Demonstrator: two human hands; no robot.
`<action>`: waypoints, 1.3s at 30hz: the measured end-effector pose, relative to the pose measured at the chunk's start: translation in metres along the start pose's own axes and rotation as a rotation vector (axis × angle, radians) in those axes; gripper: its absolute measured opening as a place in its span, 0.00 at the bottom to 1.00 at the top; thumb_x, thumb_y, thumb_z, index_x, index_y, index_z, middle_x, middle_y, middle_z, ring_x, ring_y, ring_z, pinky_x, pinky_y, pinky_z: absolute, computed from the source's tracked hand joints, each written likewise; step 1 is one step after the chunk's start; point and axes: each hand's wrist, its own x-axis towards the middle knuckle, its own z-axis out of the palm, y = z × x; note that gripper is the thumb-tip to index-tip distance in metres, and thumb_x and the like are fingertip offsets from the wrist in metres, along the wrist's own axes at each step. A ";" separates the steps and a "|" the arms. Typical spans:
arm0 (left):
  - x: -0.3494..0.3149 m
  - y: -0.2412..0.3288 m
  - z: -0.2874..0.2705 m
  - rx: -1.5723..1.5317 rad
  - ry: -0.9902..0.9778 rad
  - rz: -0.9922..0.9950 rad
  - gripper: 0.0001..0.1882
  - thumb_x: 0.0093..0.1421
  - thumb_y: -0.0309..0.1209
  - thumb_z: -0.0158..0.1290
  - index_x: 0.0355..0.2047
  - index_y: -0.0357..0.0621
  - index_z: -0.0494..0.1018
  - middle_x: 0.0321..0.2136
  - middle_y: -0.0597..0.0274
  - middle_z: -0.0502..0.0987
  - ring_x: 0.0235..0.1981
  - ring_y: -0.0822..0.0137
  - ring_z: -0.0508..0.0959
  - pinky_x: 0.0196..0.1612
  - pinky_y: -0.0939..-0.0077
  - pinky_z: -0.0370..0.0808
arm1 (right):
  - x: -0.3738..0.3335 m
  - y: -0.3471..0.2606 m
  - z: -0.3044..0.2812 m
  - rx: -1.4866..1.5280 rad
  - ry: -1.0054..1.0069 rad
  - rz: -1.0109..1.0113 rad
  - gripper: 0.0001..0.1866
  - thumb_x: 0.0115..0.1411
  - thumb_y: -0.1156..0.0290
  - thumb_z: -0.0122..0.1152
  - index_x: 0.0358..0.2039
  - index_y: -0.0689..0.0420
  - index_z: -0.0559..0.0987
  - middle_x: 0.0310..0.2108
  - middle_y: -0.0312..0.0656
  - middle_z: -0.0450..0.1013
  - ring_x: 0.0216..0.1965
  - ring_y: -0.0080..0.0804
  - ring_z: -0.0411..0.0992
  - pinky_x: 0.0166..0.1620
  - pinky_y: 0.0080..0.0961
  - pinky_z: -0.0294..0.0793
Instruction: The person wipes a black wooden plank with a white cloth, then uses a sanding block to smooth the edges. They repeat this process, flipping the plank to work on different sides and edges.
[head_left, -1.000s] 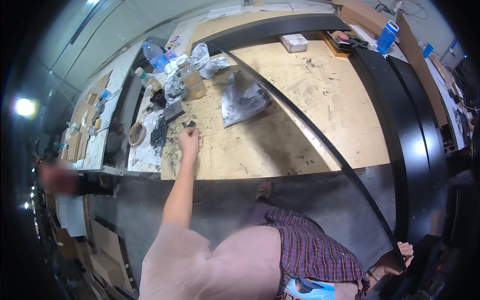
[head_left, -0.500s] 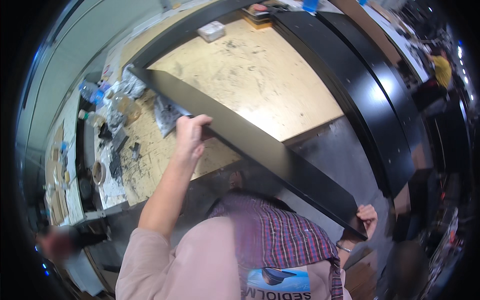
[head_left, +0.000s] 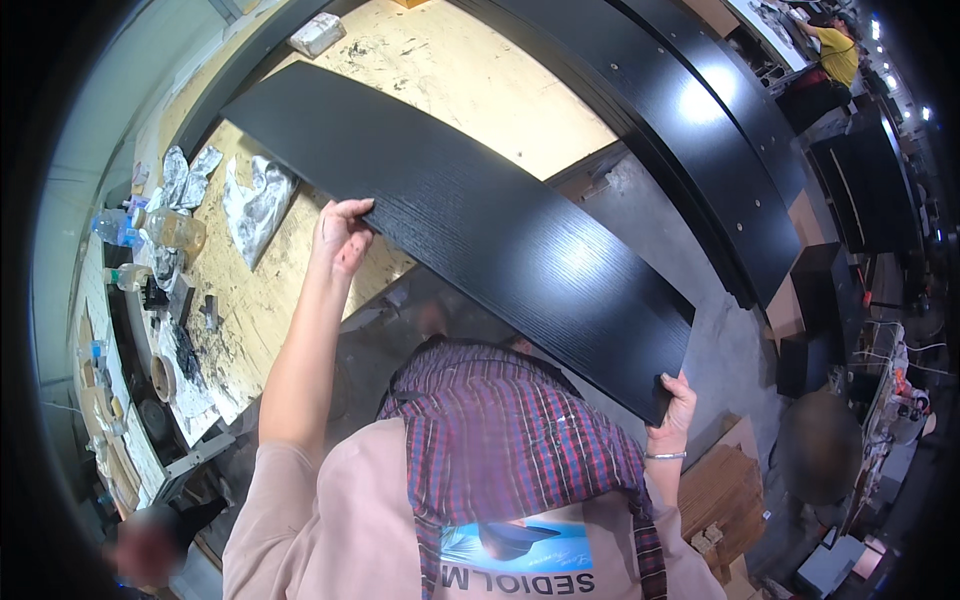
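I see board (head_left: 470,220) held aslant, far end over the table (head_left: 450,75), contact unclear, left hand (head_left: 345,235) gripping its long edge, right hand (head_left: 675,408) its near corner, bag (head_left: 252,215) beside it.

Right grip (head_left: 678,408) partly out of sight behind the black board (head_left: 460,220), lower-left person (head_left: 148,548) blurry

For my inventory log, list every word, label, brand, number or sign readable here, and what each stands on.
Beige shirt: dark block letters, which I won't transcribe.
Blue shirt print: pale script, too small to read.
Bluish bottle: any printing is too small to read.
Black board: no lettering visible.
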 end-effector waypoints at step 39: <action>-0.128 0.120 -0.276 1.381 1.266 0.376 0.16 0.55 0.33 0.54 0.44 0.47 0.77 0.39 0.55 0.81 0.42 0.53 0.79 0.46 0.59 0.74 | 0.033 0.090 -0.059 -0.233 0.268 0.300 0.23 0.64 0.57 0.53 0.53 0.60 0.73 0.53 0.45 0.72 0.52 0.43 0.71 0.58 0.40 0.67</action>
